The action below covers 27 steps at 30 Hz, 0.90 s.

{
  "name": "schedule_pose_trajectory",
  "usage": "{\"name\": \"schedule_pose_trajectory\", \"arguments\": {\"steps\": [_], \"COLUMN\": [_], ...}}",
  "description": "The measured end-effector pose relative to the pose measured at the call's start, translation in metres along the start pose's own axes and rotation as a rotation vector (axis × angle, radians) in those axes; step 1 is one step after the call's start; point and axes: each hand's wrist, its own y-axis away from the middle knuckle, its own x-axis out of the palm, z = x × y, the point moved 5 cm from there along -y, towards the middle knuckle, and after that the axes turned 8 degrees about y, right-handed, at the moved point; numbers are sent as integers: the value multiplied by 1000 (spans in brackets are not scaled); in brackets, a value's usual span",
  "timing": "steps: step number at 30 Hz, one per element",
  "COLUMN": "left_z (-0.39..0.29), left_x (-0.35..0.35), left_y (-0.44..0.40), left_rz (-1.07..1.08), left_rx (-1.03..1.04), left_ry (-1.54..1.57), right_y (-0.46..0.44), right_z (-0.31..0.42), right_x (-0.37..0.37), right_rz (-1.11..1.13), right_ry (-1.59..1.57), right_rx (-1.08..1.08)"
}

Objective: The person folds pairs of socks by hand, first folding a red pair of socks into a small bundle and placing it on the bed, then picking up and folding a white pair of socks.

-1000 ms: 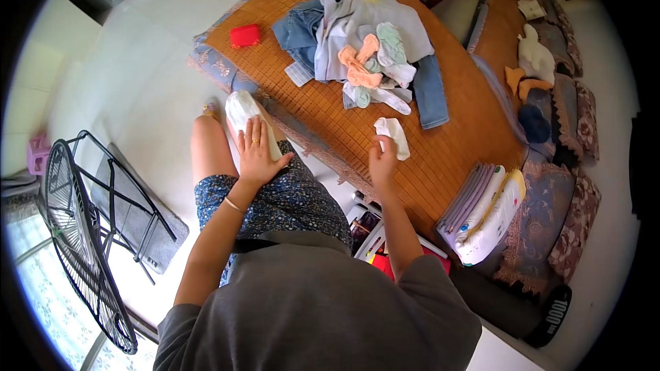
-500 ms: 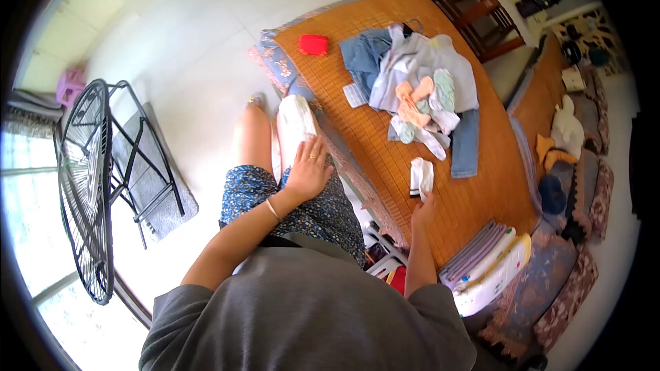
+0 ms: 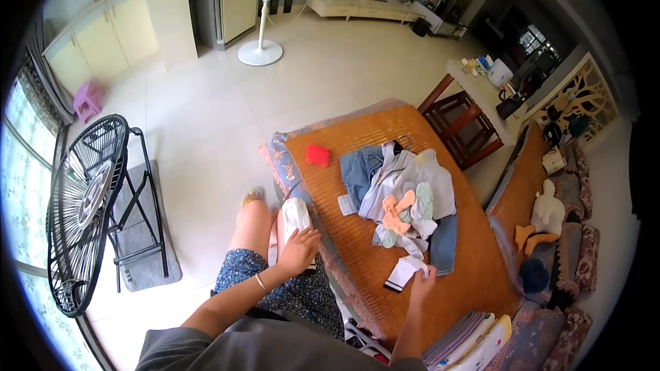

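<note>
My left hand (image 3: pixel 299 251) lies with its fingers apart on a white cloth item (image 3: pixel 296 216) spread over my thigh. In my right hand (image 3: pixel 422 284) a white sock (image 3: pixel 404 273) with a dark band is pinched, resting on the orange woven mat (image 3: pixel 357 261). Just beyond it sits a pile of clothes: a pale grey top (image 3: pixel 412 178), blue jeans (image 3: pixel 443 246), peach socks (image 3: pixel 397 211) and pale green socks (image 3: pixel 423 203). A red pouch (image 3: pixel 317 156) is at the mat's far left.
Folded cloths (image 3: pixel 474 343) are stacked near the mat's right front edge. A black woven chair (image 3: pixel 86 213) stands at the left, a white fan (image 3: pixel 261 51) farther back. Wooden chair (image 3: pixel 464 120) is behind the mat; cushions (image 3: pixel 570 261) and a white plush toy (image 3: pixel 548 207) are right.
The view has tilted up, showing more of the room. My right hand has taken hold of the white sock and moved it nearer the clothes pile. My left hand stays on my thigh.
</note>
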Motion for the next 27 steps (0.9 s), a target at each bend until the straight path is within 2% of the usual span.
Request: {"name": "schedule_pose_trajectory", "arguments": {"steps": [2,3,4,6,7,9,10,12,14,15,16,17,18,20,22,23,24,26,27], "left_z": [3,3,5,9,8,6,6,6,12,7,1,2,11,-4,-38,-49,-38,-66,-67], "left_x": [3,9,17,22,19,18,18,15,-1,-12,-35,-54,-62,-83,-89,-88,-72,-72,-69], "left_y": [4,9,14,18,18,18,17,15,6,2,-2,-4,-8,-14,-18,-11,1,8,17], "left_rz": [7,50,95,122,126,134,136,136,42,42,-97,-237,-263,-246,43,162,194,391,389], "left_rx": [6,37,66,117,107,97,93,90,-22,-14,-50,-89,-111,-77,-58,-247,-409,-92,-95], "left_ry": [-19,-117,-214,-266,-264,-260,-252,-247,171,167,316,465,542,849,1335,1423,1517,1851,1851], "right_y": [-17,-28,-34,-36,-41,-45,-44,-34,-28,-22,-20,-11,-2,5,7,7,5,2,1], "right_z": [50,61,85,158,175,211,234,285,310,322,334,347,359,377,385,387,384,369,354], "right_x": [2,8,7,14,17,30,32,39,46,50,48,49,52,59,74,87,101,142,165], "right_rz": [-9,-20,-30,150,142,314,313,507,578,654,649,756,867,853,936,981,983,1062,1081], "right_ry": [-46,-73,-71,-134,-134,-238,-237,-415,-367,-315,-318,-283,-248,-294,-443,-465,-467,-440,-424], "right_rx": [-35,-140,-139,-206,-205,-320,-317,-366,-439,-509,-512,-547,-581,-641,-584,-582,-581,-533,-518]}}
